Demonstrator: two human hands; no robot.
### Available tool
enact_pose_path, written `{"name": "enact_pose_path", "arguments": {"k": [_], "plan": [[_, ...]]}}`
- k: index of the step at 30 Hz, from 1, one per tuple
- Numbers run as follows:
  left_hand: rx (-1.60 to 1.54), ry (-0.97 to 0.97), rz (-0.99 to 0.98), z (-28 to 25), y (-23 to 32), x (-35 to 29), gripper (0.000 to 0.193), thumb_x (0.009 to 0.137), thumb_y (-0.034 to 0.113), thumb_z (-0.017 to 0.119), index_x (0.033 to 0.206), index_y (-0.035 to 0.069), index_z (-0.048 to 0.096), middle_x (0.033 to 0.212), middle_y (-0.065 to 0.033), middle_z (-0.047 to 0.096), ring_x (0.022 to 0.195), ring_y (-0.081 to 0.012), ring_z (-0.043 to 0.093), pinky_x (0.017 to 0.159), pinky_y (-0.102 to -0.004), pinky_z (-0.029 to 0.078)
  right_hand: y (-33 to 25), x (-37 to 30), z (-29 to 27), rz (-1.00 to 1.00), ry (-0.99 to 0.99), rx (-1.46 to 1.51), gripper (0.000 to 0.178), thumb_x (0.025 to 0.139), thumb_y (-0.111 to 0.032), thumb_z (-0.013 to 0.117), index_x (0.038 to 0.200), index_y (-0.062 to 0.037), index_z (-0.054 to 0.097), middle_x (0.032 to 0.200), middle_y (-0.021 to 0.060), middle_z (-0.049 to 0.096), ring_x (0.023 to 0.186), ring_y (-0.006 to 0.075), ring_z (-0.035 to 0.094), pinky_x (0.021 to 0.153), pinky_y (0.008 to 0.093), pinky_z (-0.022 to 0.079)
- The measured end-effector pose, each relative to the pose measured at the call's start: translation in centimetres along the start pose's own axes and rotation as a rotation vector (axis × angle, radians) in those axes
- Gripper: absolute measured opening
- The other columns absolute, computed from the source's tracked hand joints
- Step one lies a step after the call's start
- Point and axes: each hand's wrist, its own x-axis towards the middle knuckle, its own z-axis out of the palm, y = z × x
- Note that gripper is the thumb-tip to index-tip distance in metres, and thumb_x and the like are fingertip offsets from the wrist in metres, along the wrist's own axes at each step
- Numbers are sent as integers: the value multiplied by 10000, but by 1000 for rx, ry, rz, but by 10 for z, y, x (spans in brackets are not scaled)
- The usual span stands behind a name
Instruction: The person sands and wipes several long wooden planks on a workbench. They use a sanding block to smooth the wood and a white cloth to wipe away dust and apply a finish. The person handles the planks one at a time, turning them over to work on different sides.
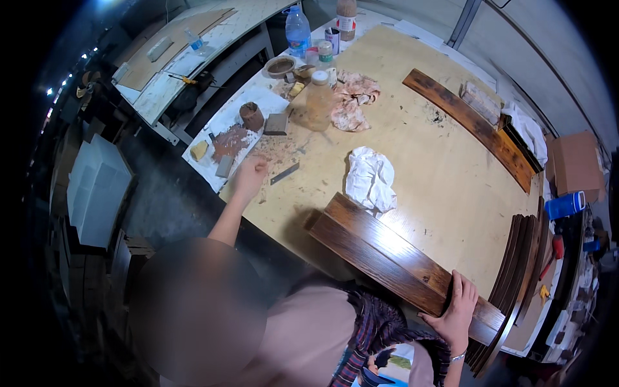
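My left hand (pixel 250 175) is over the table's near left edge, its fingers curled together; whatever they may hold is hidden. A thin metal scraper blade (pixel 285 173) lies just right of it, and a grey sanding block (pixel 224 166) just left. At the near right, my right hand (pixel 458 302) grips a glossy dark brown wooden plank (pixel 380 255), thumb at the near side and fingers over the top. The plank lies slantwise along the table's near edge. Beyond its far left end sits a crumpled white cloth (pixel 370 179).
Brown putty (pixel 231 142) spreads on a white sheet beside a brown cup (pixel 251 116). Behind stand a jar of cloudy liquid (pixel 318 103), a stained rag (pixel 353 100) and bottles. Another plank (pixel 471 126) lies far right; dark strips (pixel 516 258) are stacked at the right edge.
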Motion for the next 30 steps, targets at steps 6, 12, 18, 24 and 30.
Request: {"name": "enact_pose_path", "arguments": {"k": [6, 12, 18, 24, 30], "plan": [[347, 73, 173, 39, 17, -17, 305, 764, 139, 719, 1059, 90, 659, 1039, -108, 643, 1035, -322, 596, 865, -429, 486, -2, 0, 5, 43, 0, -39, 1114, 386, -294, 898, 1367, -37, 436, 1240, 166, 503, 1166, 374, 455, 1034, 479, 348], [564, -2, 335, 38, 0, 16, 120, 755, 76, 629, 859, 28, 667, 865, -191, 645, 857, -393, 612, 768, -490, 471, 5, 6, -2, -10, 60, 24, 971, 481, -366, 879, 1310, -45, 488, 1220, 164, 539, 1150, 365, 494, 1022, 472, 365], [616, -87, 307, 24, 24, 3, 118, 737, 67, 714, 815, 35, 632, 802, -165, 638, 770, -371, 612, 677, -462, 466, 13, 1, 0, -53, 92, 89, 969, 560, -434, 859, 1339, -13, 465, 1223, 165, 539, 1191, 311, 496, 1087, 439, 325], [434, -155, 370, 38, 2, 27, 142, 728, -46, 662, 815, 21, 570, 724, -105, 530, 667, -272, 531, 640, -376, 446, 18, -20, -2, -22, 131, 133, 948, 544, -385, 850, 1326, -6, 471, 1199, 171, 545, 1156, 319, 511, 1084, 429, 333], [-225, -155, 238, 41, -26, 93, 278, 780, -53, 665, 1049, -29, 599, 859, -16, 539, 779, -125, 498, 703, -251, 433, 21, -22, 0, -26, 102, 145, 964, 522, -406, 863, 1304, -9, 464, 1197, 167, 543, 1187, 296, 498, 1092, 446, 319]]}}
